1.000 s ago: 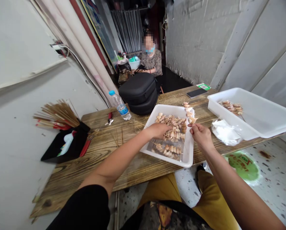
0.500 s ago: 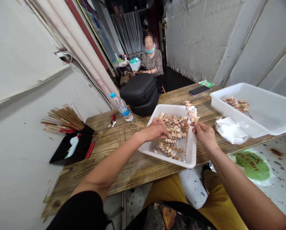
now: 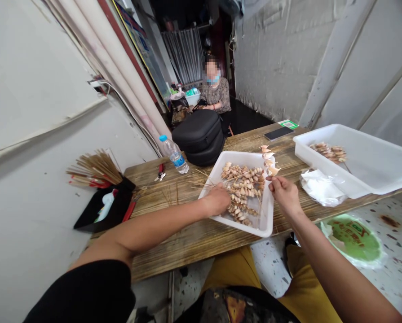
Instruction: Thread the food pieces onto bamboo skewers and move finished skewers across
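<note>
My right hand (image 3: pixel 283 193) is closed round the lower end of a thin skewer (image 3: pixel 269 162) that carries a few pale meat pieces and points up over the right rim of a white tray (image 3: pixel 267 215). That tray holds several loaded skewers (image 3: pixel 245 184). My left hand (image 3: pixel 218 200) reaches into the tray's near left part with its fingers curled down among the skewers; what it grips is hidden.
The wooden table (image 3: pixel 183 233) also bears a second white tub (image 3: pixel 365 168) with a few skewers, a crumpled plastic bag (image 3: pixel 320 187), a phone (image 3: pixel 279 133), a black case (image 3: pixel 199 137), a water bottle (image 3: pixel 174 154) and keys. Bare sticks (image 3: pixel 94 169) stand at left. A person sits beyond.
My left hand has slid back toward the tray's near left corner. My right hand keeps the skewer upright, hardly moved. The view shifted slightly.
</note>
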Motion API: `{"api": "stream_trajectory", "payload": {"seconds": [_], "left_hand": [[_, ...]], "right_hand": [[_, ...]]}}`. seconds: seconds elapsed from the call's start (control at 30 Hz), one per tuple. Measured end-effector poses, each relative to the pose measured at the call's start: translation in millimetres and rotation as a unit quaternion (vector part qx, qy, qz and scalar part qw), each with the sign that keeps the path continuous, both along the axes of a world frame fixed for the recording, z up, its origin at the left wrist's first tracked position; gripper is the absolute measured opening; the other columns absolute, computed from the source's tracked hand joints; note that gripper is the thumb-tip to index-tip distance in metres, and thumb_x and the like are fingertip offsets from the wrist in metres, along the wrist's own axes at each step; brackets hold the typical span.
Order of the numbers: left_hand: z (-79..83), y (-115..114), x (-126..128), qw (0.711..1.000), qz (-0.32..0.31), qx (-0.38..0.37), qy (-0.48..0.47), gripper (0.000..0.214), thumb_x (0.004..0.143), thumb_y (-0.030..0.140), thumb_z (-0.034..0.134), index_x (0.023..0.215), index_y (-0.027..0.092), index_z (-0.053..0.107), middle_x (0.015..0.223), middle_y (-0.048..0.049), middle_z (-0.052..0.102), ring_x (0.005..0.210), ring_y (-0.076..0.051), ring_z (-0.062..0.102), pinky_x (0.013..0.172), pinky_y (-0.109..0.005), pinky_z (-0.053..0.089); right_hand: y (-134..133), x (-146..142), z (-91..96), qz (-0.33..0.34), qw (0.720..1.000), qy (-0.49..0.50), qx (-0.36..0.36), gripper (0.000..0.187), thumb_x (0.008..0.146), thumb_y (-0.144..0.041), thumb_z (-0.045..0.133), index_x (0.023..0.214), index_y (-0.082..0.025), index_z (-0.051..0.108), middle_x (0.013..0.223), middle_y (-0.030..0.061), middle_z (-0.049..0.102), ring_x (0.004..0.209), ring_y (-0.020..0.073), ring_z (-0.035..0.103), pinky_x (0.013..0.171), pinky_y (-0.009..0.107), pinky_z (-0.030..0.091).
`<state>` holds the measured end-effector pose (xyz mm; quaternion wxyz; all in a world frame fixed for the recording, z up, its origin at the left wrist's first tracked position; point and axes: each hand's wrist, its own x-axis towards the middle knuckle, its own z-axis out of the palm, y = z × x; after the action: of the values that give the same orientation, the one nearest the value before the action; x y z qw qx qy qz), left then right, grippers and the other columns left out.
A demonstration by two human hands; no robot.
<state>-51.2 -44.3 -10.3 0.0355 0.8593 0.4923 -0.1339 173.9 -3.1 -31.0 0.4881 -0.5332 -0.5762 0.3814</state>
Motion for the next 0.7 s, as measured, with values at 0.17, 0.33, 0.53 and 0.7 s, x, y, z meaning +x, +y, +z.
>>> {"api": "stream_trajectory", "payload": {"seconds": [0.17, 0.33, 0.53, 0.7], "left_hand": [[7.3, 0, -12, 0.992, -0.126, 0.025, 0.018, 0.022, 0.077, 0.011, 0.055, 0.057, 0.016, 0.061, 0.077, -0.0103, 0.066, 0.085, -0.022, 0.056, 0.090, -0.036, 0.034], [5.7, 6, -22, 0.938, -0.341, 0.047, 0.022, 0.024, 0.075, 0.014, 0.058, 0.052, 0.016, 0.056, 0.071, -0.0083, 0.063, 0.079, -0.020, 0.052, 0.080, -0.034, 0.033], [-2.4, 12, -29, 0.902, -0.427, 0.051, -0.025, 0.028, 0.073, 0.014, 0.062, 0.046, 0.018, 0.053, 0.063, -0.0066, 0.061, 0.076, -0.020, 0.049, 0.075, -0.035, 0.030], [-0.6, 12, -28, 0.905, -0.425, 0.011, -0.023, 0.027, 0.074, 0.018, 0.062, 0.048, 0.019, 0.056, 0.064, -0.0062, 0.061, 0.080, -0.021, 0.049, 0.079, -0.036, 0.029]], "right_hand": [[-17, -2, 2.3, -0.017, 0.998, -0.025, 0.051, 0.037, 0.086, -0.045, 0.041, 0.072, -0.017, 0.060, 0.055, -0.0019, 0.048, 0.052, 0.0114, 0.043, 0.052, 0.024, 0.033], [-22, -5, 5.1, -0.019, 0.996, -0.060, 0.070, 0.039, 0.085, -0.047, 0.040, 0.076, -0.016, 0.061, 0.056, -0.0006, 0.051, 0.052, 0.0134, 0.047, 0.053, 0.025, 0.035], [-21, -6, 3.7, -0.023, 0.992, -0.088, 0.092, 0.038, 0.086, -0.045, 0.037, 0.070, -0.017, 0.058, 0.057, 0.0012, 0.054, 0.053, 0.0137, 0.048, 0.054, 0.024, 0.035], [-19, -7, -1.2, -0.024, 0.991, -0.092, 0.096, 0.039, 0.086, -0.044, 0.034, 0.073, -0.017, 0.059, 0.057, 0.0017, 0.055, 0.053, 0.0137, 0.048, 0.055, 0.024, 0.036]]}}
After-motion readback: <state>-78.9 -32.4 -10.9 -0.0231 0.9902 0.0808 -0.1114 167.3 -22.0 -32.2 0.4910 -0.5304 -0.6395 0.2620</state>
